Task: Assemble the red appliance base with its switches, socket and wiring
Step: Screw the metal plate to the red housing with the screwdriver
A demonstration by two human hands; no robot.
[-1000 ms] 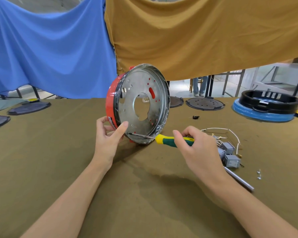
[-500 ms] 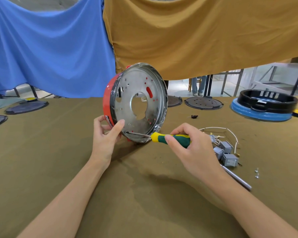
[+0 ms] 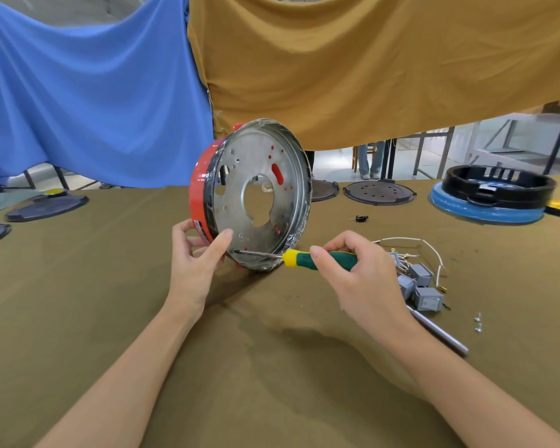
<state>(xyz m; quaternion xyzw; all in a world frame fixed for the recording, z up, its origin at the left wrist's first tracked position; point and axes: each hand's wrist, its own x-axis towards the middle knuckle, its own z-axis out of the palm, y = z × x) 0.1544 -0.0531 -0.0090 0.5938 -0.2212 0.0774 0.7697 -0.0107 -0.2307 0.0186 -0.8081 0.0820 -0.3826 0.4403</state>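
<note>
The round red appliance base [image 3: 197, 192] stands on edge on the olive table cloth, its shiny metal inner plate [image 3: 259, 176] facing me. My left hand [image 3: 194, 263] grips its lower left rim, thumb on the metal side. My right hand [image 3: 362, 279] holds a screwdriver with a green and yellow handle [image 3: 304, 258]. Its tip lies against the plate's lower rim, close to my left thumb. Grey switches [image 3: 422, 286] with white wires [image 3: 430, 247] lie just right of my right hand.
A metal rod [image 3: 440, 333] and small screws [image 3: 478, 321] lie at the right. Dark round plates [image 3: 379, 192] sit behind the base, and others [image 3: 46, 206] at the far left. A black ring on a blue base [image 3: 492, 195] stands far right. Blue and brown cloths hang behind.
The screwdriver handle has turned slightly in my right hand and my fingers have shifted along it. The base and my left hand stay in place.
</note>
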